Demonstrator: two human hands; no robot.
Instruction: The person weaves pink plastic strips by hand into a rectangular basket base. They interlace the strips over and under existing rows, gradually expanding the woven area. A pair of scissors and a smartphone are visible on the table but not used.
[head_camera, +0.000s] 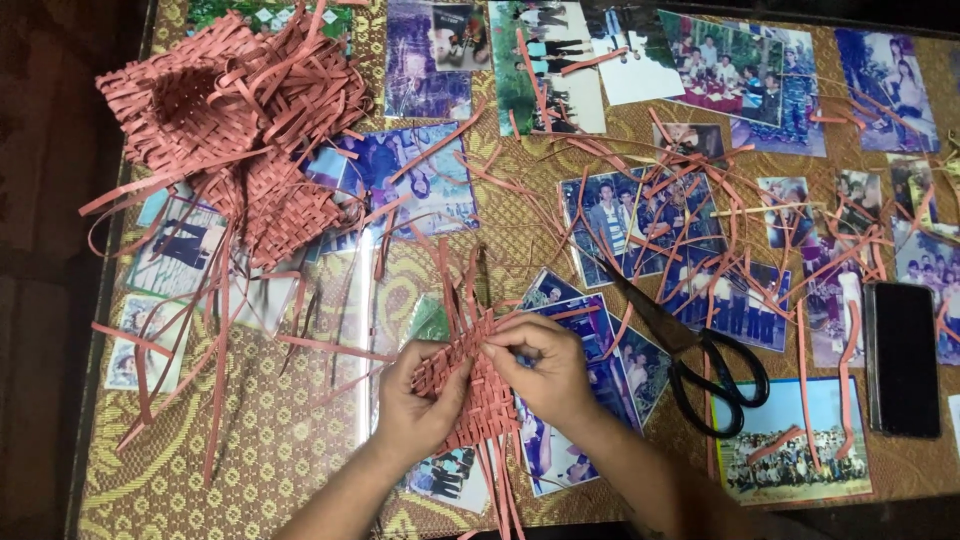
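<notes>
A small woven mat of reddish-pink strips (482, 405) lies at the near middle of the table, with loose strip ends sticking up and trailing toward me. My left hand (420, 400) grips its left edge. My right hand (545, 370) pinches a strip at its upper right edge. Both hands press against the weave from either side.
Several finished woven baskets (235, 120) with loose strips sit at the far left. Black-handled scissors (690, 360) lie to the right of my hands. A dark phone (902, 358) rests at the right edge. Scattered strips (680, 210) and photographs (620, 215) cover the glass-topped table (260, 440).
</notes>
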